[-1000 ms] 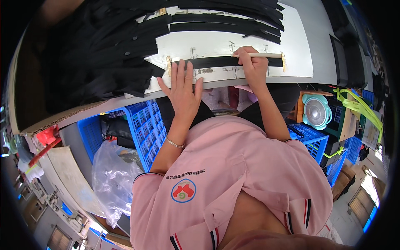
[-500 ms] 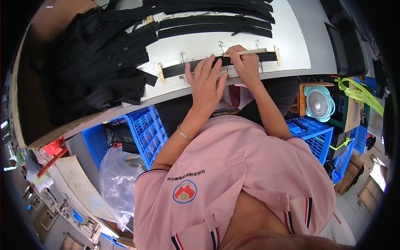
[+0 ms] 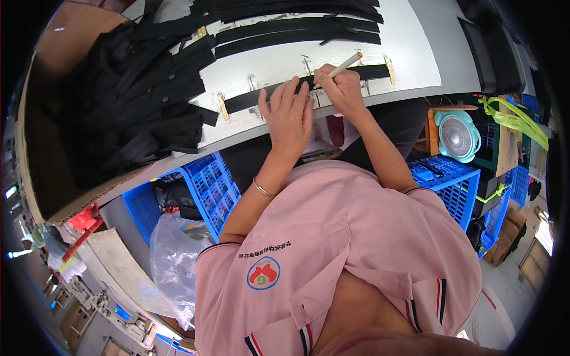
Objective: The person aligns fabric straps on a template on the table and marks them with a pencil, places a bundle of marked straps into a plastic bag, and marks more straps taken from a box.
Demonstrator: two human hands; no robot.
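A long black fabric strip (image 3: 371, 72) lies across the white board (image 3: 409, 62), between two small tan blocks (image 3: 223, 106) fixed at its ends. My left hand (image 3: 287, 118) rests flat over the strip's middle, fingers spread and pressing on it. Beside it, my right hand (image 3: 341, 92) grips a white pen (image 3: 349, 63) between thumb and fingers. The pen slants, its upper end pointing up and to the right. Its tip is down at the strip's near side, partly hidden by my fingers.
A cardboard box (image 3: 31, 148) stands at the left beside a heap of black strips (image 3: 130, 89). More strips (image 3: 297, 43) lie along the board's far side. Blue plastic crates (image 3: 211, 184) and a teal fan (image 3: 457, 136) are below the table.
My right hand has brought the pen tip toward the strip's near side, and the pen stands steeper. My left hand stays on the strip. The whole view has shifted slightly.
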